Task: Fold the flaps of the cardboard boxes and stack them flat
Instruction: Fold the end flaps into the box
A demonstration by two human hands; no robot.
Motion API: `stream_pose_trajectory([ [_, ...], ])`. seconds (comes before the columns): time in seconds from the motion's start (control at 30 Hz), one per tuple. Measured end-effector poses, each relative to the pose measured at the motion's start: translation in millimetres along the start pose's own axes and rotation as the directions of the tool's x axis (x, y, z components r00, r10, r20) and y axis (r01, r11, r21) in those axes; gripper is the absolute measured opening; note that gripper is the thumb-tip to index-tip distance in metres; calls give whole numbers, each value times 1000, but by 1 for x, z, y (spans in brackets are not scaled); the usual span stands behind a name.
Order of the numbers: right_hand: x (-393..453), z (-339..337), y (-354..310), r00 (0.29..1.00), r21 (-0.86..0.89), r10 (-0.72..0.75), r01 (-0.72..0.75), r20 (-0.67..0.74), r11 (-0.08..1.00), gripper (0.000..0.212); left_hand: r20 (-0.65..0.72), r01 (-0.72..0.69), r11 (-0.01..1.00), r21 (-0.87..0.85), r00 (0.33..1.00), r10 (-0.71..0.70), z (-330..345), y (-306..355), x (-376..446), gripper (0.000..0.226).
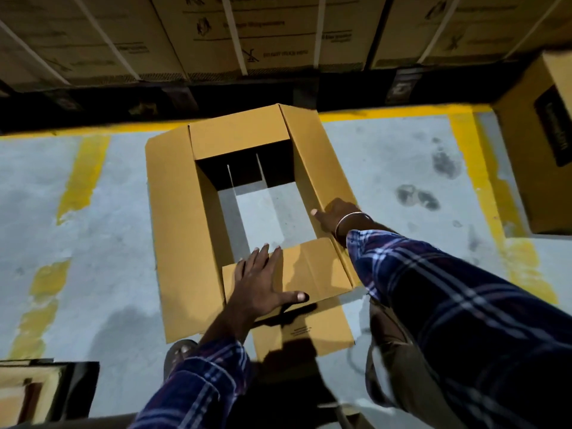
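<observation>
Nearest, a sandalled foot (179, 354) stands on the grey floor (93, 212) at the near left corner of the open cardboard box (176, 230), which stands on end on that floor, both ends open, so the concrete shows straight through its middle. The box's long axis runs near to far, away from the person. The left hand (260, 286) lies flat on the near flap (309, 270), fingers straight and spread, thumb out to the right, pressing the flap inward over the opening; it grips nothing. Just beyond and to the right, the right hand (335, 213), a bangle on its wrist, reaches to the near end of the long right flap (315, 162); its fingers rest against the flap's inner face, but whether they curl round its edge cannot be told. The long left flap (173, 193) is splayed outward and untouched, and the far flap (238, 136) tilts in over the dark opening. The right hand is the nearer to the right flap, which I judge would fold leftward across the short axis. Farther off, a yellow line (387, 116) crosses the floor, another box (535, 144) sits at the far right, and strapped cartons (247, 35) stand along the back.
</observation>
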State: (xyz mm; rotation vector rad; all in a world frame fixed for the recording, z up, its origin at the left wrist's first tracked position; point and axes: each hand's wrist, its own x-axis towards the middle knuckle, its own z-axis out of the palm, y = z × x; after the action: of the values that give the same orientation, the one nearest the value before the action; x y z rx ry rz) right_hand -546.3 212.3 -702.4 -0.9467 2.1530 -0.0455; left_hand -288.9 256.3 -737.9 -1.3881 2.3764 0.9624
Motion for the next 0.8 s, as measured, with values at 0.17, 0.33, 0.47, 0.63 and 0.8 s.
stream_pose_trajectory([
  [0.17,12,15,-9,999,-71,-27,25,-28,997,41,-12,-13,1000,16,1000,14,9,-5,3,134],
  [0.33,11,18,-16,994,-60,-50,45,-93,997,31,6,-18,999,42,1000,17,7,-6,2,137],
  [0.47,13,22,-14,987,57,-45,55,-153,997,27,-33,19,998,65,999,-17,0,-4,-1,140],
  [0.63,11,13,-24,999,122,-28,33,-41,992,53,-119,114,976,186,989,-93,-16,3,-9,141],
  [0.8,-5,-11,-31,975,198,-105,144,-194,970,47,-294,154,945,288,954,-65,-32,25,-30,115],
])
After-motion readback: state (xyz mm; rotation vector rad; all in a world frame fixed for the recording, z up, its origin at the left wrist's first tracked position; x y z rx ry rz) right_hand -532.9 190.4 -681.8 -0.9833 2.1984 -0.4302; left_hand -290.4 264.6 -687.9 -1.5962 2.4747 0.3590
